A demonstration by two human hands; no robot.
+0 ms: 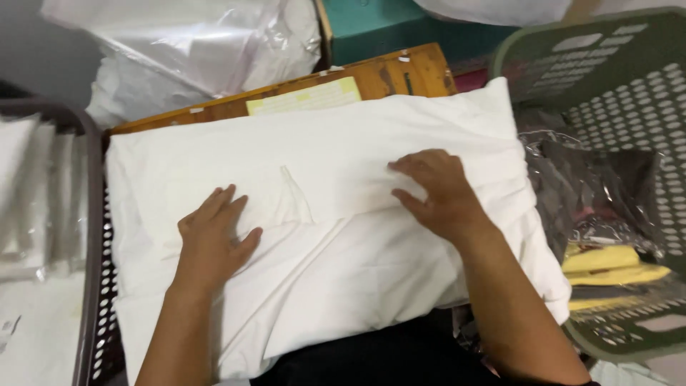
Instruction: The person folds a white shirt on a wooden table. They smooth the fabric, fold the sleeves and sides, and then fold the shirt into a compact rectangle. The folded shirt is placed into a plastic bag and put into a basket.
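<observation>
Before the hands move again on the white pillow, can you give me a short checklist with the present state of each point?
1. Left hand flat on the pillow: ok.
2. Right hand on the folded cloth edge: ok.
3. Both hands hold nothing else: ok.
4. Cloth smooth: not ok, a crease stands up between the hands.
5. Pillow fully supported underneath: cannot tell.
6. Green basket touches the pillow: cannot tell.

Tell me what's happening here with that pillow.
A person presses both bare hands flat on a plump white fabric pillow lying across their lap. The left hand rests on a folded flap of the case; the right hand holds down its edge. A green perforated plastic basket stands to the right.
</observation>
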